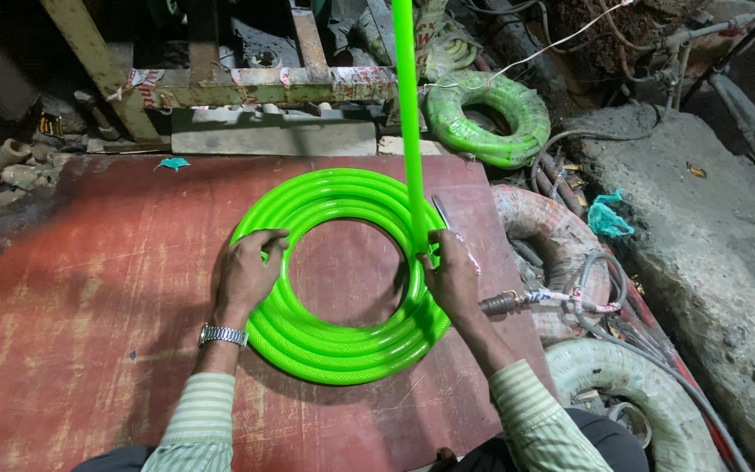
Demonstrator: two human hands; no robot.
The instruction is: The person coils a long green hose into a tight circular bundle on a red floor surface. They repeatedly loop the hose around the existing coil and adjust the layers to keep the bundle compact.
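Observation:
A bright green hose coil (334,345) lies flat on a red board (89,288). My left hand (246,275), with a metal watch at the wrist, rests on the coil's left side, fingers curled over the inner edge. My right hand (452,275) grips the coil's right side where a straight run of the same green hose (407,114) rises up and away to the top of the view. A thin metal blade-like piece (441,212) pokes out just above my right hand; whether the hand holds it is unclear.
Another green hose coil (482,118) lies behind the board at the back right. Dirty whitish hose coils (622,385) and a brass-tipped fitting (502,303) crowd the right edge. A rusty metal frame (264,87) stands behind. A concrete slab (709,236) is at the right.

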